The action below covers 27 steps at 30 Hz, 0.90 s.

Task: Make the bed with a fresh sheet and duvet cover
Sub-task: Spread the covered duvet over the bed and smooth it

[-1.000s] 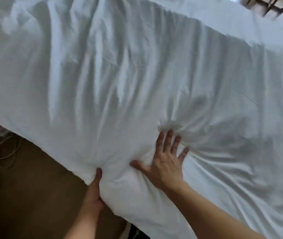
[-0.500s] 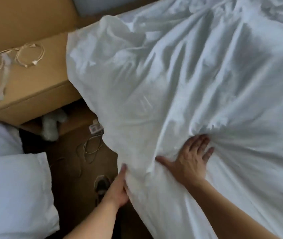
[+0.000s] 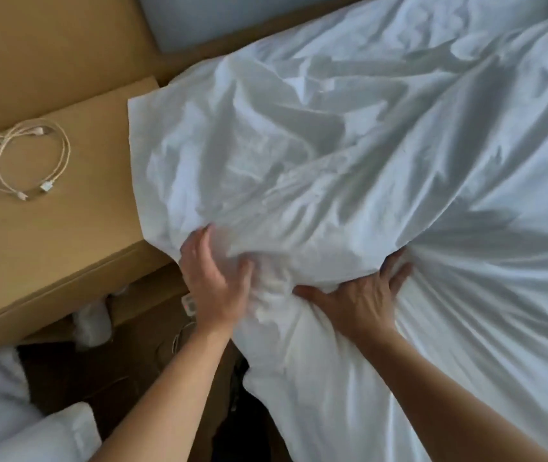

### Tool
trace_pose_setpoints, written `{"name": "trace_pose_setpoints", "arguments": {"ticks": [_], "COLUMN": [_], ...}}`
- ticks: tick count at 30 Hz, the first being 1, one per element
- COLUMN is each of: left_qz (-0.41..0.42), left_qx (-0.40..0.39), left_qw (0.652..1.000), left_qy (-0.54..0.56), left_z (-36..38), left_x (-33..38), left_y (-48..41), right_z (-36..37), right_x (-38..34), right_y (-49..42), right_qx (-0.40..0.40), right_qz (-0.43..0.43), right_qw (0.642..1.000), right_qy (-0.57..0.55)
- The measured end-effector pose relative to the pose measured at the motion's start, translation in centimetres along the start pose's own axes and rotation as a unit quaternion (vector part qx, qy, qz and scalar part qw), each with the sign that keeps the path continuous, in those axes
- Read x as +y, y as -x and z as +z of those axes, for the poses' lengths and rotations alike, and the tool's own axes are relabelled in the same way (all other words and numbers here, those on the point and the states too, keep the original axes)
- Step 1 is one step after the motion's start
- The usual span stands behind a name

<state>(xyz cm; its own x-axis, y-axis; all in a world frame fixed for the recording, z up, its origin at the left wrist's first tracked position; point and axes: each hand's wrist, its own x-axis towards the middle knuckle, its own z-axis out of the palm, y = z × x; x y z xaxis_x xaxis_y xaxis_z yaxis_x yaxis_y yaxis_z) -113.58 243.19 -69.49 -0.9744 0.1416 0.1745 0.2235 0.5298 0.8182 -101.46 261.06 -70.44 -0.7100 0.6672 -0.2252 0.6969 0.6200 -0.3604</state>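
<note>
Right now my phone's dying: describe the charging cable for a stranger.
Left of the white crumpled bedding stands a light wooden bedside table. A cream looped cable lies on top; unlike the floor cord, it shows a flat white plug.

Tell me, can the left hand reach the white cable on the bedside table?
Probably yes: the left hand is beside the bedside table, bare wood lies between it and the cable, but it grips the bedding.

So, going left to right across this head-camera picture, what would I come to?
Cable on the nightstand → left hand → right hand, both hands on the white cover.
</note>
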Motion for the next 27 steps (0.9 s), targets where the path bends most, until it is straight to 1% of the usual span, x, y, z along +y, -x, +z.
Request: {"name": "trace_pose_setpoints", "arguments": {"ticks": [1, 2, 3, 4, 5, 6, 7, 8, 10, 11, 12, 14, 15, 16, 17, 18, 19, 21, 22, 23, 24, 26, 27], "left_qz": [0.093, 0.125, 0.110, 0.071, 0.027, -0.012, -0.038, -0.043, -0.021, -0.011, -0.006, -0.024, -0.048, -0.074, -0.085, -0.076, -0.064, -0.003, 0.019, 0.025, 0.027, 0.053, 0.078], "left_qx": [-0.057, -0.138, -0.223, -0.291, -0.336, -0.370, -0.406, -0.445, -0.503, -0.506, -0.479, -0.390, -0.363, -0.356, -0.364, -0.376, -0.378, -0.359, -0.360, -0.369, -0.391, -0.441, -0.455], "left_qw": [0.993, 0.977, 0.954, 0.925, 0.897, 0.876, 0.860, 0.847, 0.835, 0.839, 0.858, 0.901, 0.904, 0.895, 0.880, 0.871, 0.873, 0.899, 0.905, 0.906, 0.896, 0.850, 0.829], "left_qy": [-0.049, -0.103, -0.168, -0.235, -0.285, -0.309, -0.305, -0.288, -0.223, -0.197, -0.185, -0.187, -0.218, -0.259, -0.293, -0.308, -0.303, -0.252, -0.225, -0.205, -0.208, -0.285, -0.316], "left_z": [0.7, 1.7, 2.8, 3.6, 4.2, 4.6, 5.0, 5.3, 5.2, 4.6, 3.5, 0.4, -1.2, -2.1, -2.0, -0.7, 1.5, 7.6, 11.0, 14.3, 17.7, 22.0, 22.5], "left_x": [1.4, 2.8, 4.2, 5.1, 5.5, 5.6, 5.4, 5.5, 5.8, 5.9, 5.7, 4.2, 3.5, 3.2, 3.1, 3.4, 4.3, 8.4, 10.8, 13.1, 14.7, 15.9, 15.7], "left_y": [-2.9, -5.3, -7.0, -8.4, -9.2, -9.8, -10.3, -10.8, -12.0, -12.8, -13.9, -15.6, -15.8, -15.6, -15.1, -14.9, -15.0, -15.8, -16.2, -16.5, -16.4, -14.9, -14.4], "right_z": [0.1, 0.1, 0.0, -0.1, -0.3, -0.6, -0.7, -0.9, -1.5, -1.9, -2.5, -4.3, -5.3, -6.4, -7.4, -8.0, -8.1, -7.5, -7.0, -6.7, -6.6, -7.5, -8.2], "right_x": [-0.9, -1.9, -3.1, -4.3, -5.2, -6.0, -6.4, -6.6, -6.4, -6.1, -5.8, -4.6, -3.8, -2.9, -1.8, -0.8, 0.1, 1.1, 1.4, 1.8, 2.5, 5.1, 6.6], "right_y": [-0.8, -1.7, -2.8, -3.9, -4.9, -5.7, -6.2, -6.5, -6.1, -5.7, -5.5, -6.0, -6.5, -7.3, -8.1, -9.0, -9.8, -10.8, -11.0, -11.2, -11.6, -12.3, -12.6], "right_qx": [0.006, 0.006, 0.001, -0.011, -0.025, -0.040, -0.049, -0.056, -0.064, -0.061, -0.054, -0.022, 0.003, 0.021, 0.020, 0.003, -0.024, -0.055, -0.057, -0.053, -0.046, -0.035, -0.020], "right_qz": [-0.001, 0.002, 0.004, 0.009, 0.017, 0.024, 0.029, 0.029, 0.016, 0.010, 0.006, 0.022, 0.056, 0.101, 0.145, 0.174, 0.183, 0.169, 0.159, 0.149, 0.141, 0.131, 0.129], "right_qw": [1.000, 1.000, 1.000, 0.999, 0.998, 0.997, 0.996, 0.996, 0.997, 0.998, 0.999, 0.999, 0.998, 0.995, 0.989, 0.985, 0.983, 0.984, 0.986, 0.987, 0.989, 0.991, 0.991], "right_qy": [0.002, 0.011, 0.027, 0.045, 0.057, 0.062, 0.064, 0.064, 0.036, 0.014, -0.003, -0.007, 0.002, 0.007, 0.006, 0.002, 0.000, 0.007, 0.011, 0.015, 0.012, 0.015, 0.022]}}
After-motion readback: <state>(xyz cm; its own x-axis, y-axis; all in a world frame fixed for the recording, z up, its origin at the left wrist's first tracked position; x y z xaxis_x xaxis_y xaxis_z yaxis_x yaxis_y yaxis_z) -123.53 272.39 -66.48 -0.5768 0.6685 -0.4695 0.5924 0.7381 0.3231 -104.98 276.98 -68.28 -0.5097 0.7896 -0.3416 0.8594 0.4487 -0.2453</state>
